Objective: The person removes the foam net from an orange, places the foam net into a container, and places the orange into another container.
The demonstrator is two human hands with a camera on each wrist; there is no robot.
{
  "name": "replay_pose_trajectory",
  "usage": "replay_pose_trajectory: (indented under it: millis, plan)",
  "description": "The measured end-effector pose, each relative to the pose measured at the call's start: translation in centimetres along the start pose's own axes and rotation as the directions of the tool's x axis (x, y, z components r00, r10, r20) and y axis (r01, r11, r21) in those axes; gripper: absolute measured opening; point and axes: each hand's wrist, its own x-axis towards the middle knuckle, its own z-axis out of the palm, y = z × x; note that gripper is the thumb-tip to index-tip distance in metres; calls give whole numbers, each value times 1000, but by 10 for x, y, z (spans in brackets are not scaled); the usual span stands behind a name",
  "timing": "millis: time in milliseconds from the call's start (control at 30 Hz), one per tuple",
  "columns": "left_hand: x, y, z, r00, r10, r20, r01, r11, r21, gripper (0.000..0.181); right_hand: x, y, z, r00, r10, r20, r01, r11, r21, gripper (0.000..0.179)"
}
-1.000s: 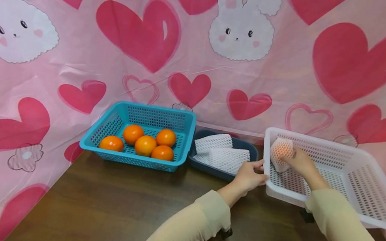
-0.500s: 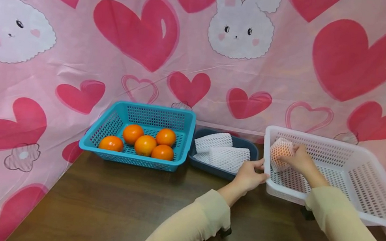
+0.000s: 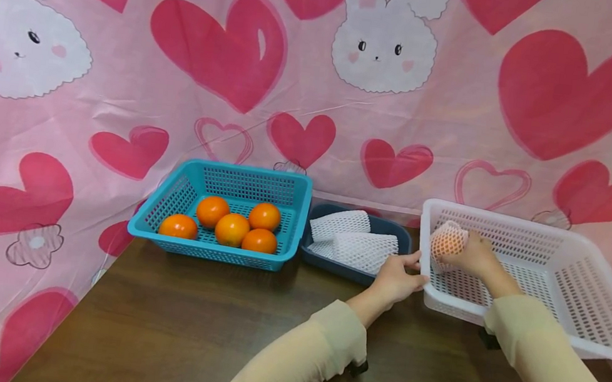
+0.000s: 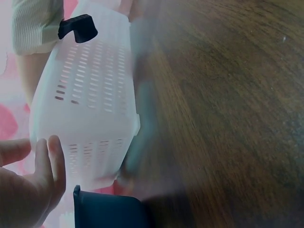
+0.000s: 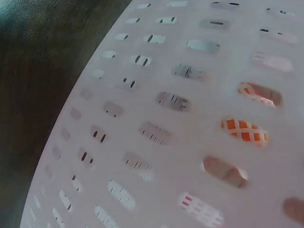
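Observation:
In the head view my right hand [image 3: 473, 255] holds an orange [image 3: 449, 240] in a white foam net sleeve, inside the left end of the white basket [image 3: 539, 334]. Through the slots of the basket wall [image 5: 118, 95], the right wrist view shows bits of the netted orange [image 5: 244, 131]; the fingertips are mostly hidden. My left hand [image 3: 394, 282] pinches that basket's near-left rim. Thumb and fingers of the left hand [image 4: 33, 185] lie on either side of the rim in the left wrist view.
A blue basket [image 3: 213, 255] with several bare oranges [image 3: 231, 230] stands at the left. Between the baskets is a dark blue tray [image 3: 339, 272] with foam net sleeves [image 3: 364, 251]. A pink heart-patterned cloth [image 3: 305, 99] hangs behind the brown table [image 3: 200, 324].
The netted orange has tilted and shifted slightly inside the white basket, and my right fingers have moved lower around it. My left hand stays at the rim.

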Motion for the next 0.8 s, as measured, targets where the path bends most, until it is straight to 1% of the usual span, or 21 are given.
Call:
replay_pose_trajectory:
  millis: [67,133,200,267,367,433,533,633,800]
  plan:
    - [0,0,-1,1000,3,10,-3,1000,0,55,-1,-1,-1,1000,-3,4,3,1000,-3,100]
    - [-1,0,-1,1000,19,20,-19,1000,1,54,-2,-2,-3,1000,-16,20,16,1000,2,99]
    - [-1,1,-1,1000,15,18,-15,1000,-5,54,-3,-1,-8,998,-30,51,29,1000,4,100]
    - [0,1,-1,1000,10,16,-10,1000,-11,54,-4,1,-13,994,-47,99,45,999,17,100]
    - [1,1,-1,1000,-17,3,17,999,-30,55,-4,4,-19,981,-70,182,70,998,6,100]
    - [1,1,-2,1000,-16,7,17,999,-38,56,-4,4,-21,969,-95,228,93,996,18,98]
    - [1,1,-3,1000,-25,12,26,998,-63,56,-5,2,-21,954,-115,276,109,993,37,96]
    - [1,0,-2,999,-31,15,32,996,-80,56,-6,2,-18,951,-122,284,111,992,54,94]
    - [1,-2,0,999,-33,23,36,994,-100,57,-4,4,-6,963,-158,218,150,987,51,91]
